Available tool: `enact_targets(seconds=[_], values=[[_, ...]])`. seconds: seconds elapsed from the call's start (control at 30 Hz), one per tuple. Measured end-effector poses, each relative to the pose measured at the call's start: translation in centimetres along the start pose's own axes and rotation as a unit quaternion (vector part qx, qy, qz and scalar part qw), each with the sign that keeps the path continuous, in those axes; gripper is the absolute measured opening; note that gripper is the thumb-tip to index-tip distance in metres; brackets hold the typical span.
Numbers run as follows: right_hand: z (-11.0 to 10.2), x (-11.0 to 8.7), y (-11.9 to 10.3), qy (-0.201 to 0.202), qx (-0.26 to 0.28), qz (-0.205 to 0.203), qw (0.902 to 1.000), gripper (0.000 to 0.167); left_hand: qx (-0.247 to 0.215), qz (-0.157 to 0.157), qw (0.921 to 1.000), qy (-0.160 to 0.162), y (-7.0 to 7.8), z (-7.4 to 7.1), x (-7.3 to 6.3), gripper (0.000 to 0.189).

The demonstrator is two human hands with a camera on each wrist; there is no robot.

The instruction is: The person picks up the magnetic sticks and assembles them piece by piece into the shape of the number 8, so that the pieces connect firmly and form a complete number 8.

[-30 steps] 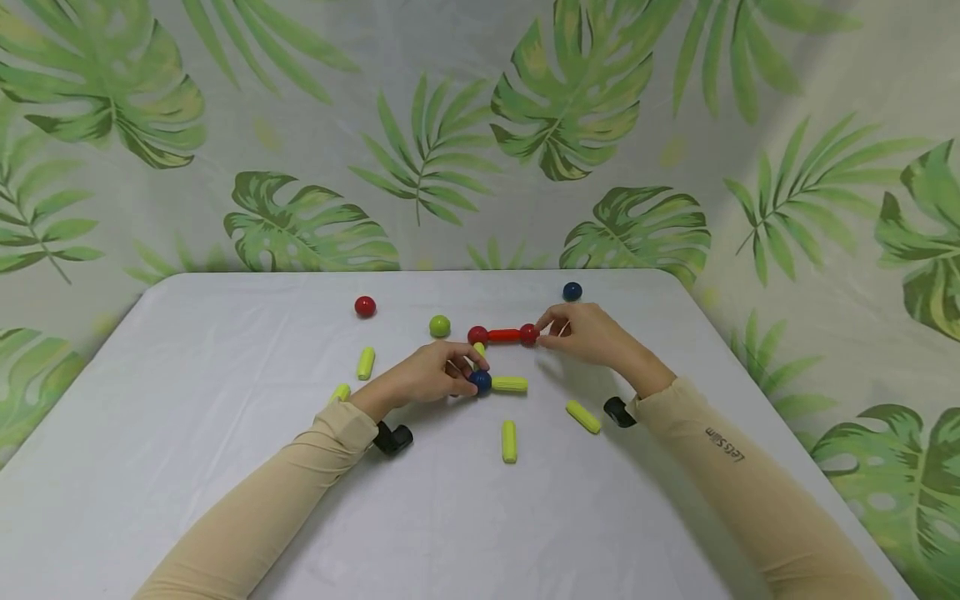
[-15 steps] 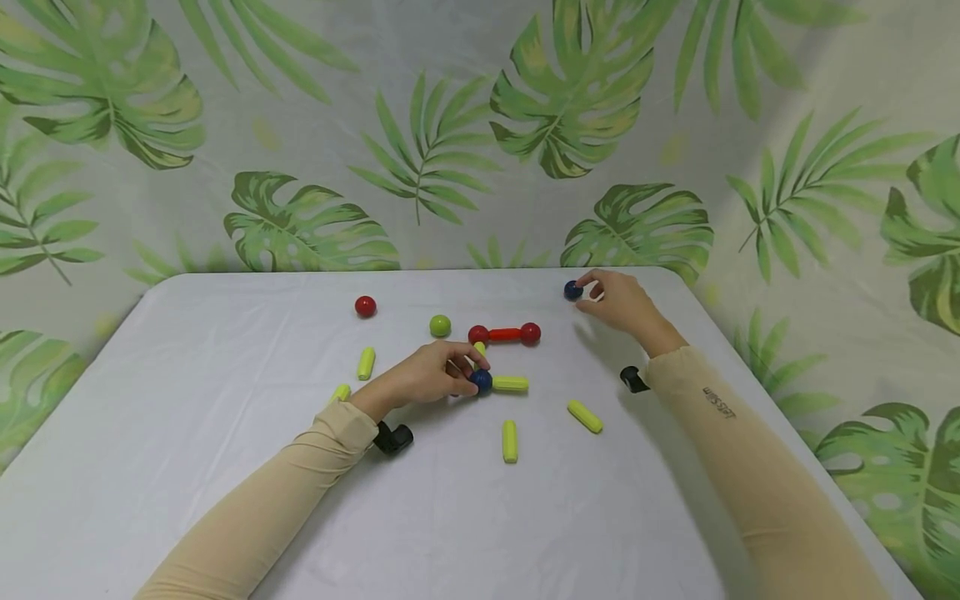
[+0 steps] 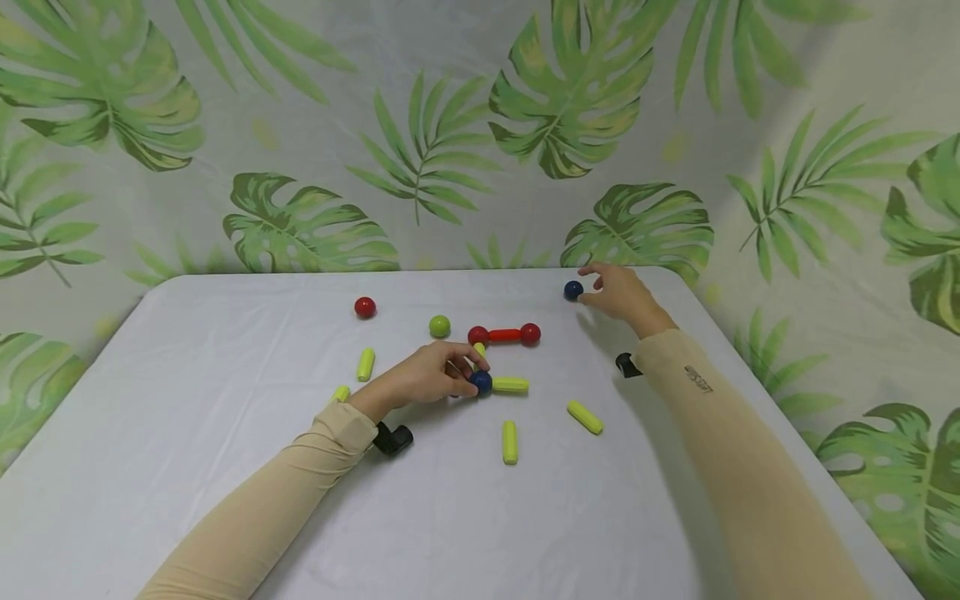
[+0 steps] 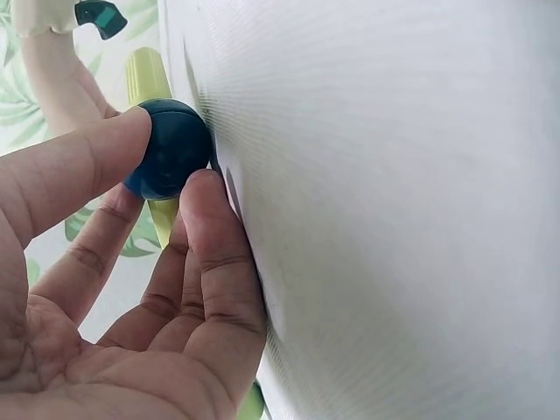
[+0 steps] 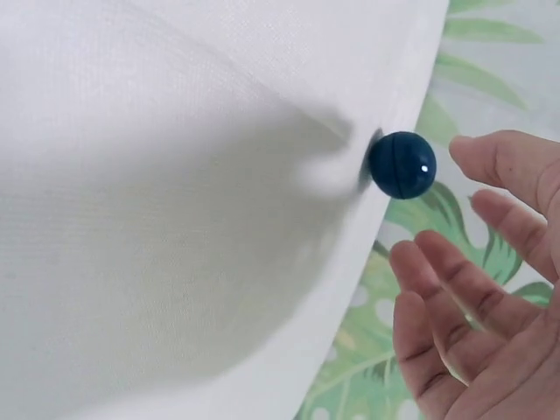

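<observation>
Thumb and fingers of my left hand (image 3: 431, 371) pinch a dark blue ball (image 4: 171, 149) at the table's middle. From that ball a yellow-green stick (image 3: 510, 385) runs right and a second such stick (image 3: 480, 351) runs back toward a red ball (image 3: 477, 335). A red rod (image 3: 504, 335) links this red ball to another red ball (image 3: 530, 334). Near the back right edge, my right hand (image 5: 490, 280) is beside another dark blue ball (image 5: 402, 165); the right wrist view shows a gap between its spread fingers and the ball.
A loose red ball (image 3: 365, 307) and a lime green ball (image 3: 439, 326) lie toward the back left. Several yellow-green sticks lie about, among them one at front (image 3: 510, 442), one at right (image 3: 584, 417) and one at left (image 3: 365, 364). Leaf-patterned cloth hangs behind the table.
My right hand has left the right-hand red ball and moved back and right to the far blue ball, where its fingers now spread wider. My left hand stays on its blue ball.
</observation>
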State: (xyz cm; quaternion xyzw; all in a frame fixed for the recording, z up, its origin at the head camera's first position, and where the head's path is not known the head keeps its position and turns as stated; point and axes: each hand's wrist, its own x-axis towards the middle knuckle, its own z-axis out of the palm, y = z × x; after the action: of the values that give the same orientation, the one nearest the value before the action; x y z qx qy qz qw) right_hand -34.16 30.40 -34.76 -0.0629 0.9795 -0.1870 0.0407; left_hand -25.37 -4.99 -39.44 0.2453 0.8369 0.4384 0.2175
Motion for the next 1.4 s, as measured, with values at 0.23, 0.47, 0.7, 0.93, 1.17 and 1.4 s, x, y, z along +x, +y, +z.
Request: enact_targets(seconds=[0.23,0.47,0.7,0.93,1.17,1.4], values=[[0.6,1.3,-0.1,0.0,0.021,0.009,0.9997,0.054,-0.003,0.002,1.0,-0.003,-0.3,0.0,0.2,0.03],[0.8,2.2,-0.7,-0.011,0.026,0.024,0.9993,0.055,-0.011,0.002,0.9999,-0.002,-0.4,0.0,0.2,0.03],[1.3,2.8,-0.5,-0.016,0.042,0.032,0.9985,0.055,-0.015,-0.005,0.9999,-0.001,-0.2,0.1,0.2,0.03],[1.8,2.7,-0.5,-0.006,0.056,0.035,0.9978,0.05,-0.016,-0.004,0.9999,-0.002,-0.3,0.0,0.3,0.03],[2.4,2.6,-0.4,0.013,0.056,0.041,0.9975,0.044,-0.02,-0.003,0.9998,-0.004,-0.3,0.0,0.3,0.03],[2.8,2.6,-0.2,0.012,0.061,0.041,0.9972,0.042,-0.021,-0.011,0.9997,0.0,-0.1,0.0,0.0,0.03]])
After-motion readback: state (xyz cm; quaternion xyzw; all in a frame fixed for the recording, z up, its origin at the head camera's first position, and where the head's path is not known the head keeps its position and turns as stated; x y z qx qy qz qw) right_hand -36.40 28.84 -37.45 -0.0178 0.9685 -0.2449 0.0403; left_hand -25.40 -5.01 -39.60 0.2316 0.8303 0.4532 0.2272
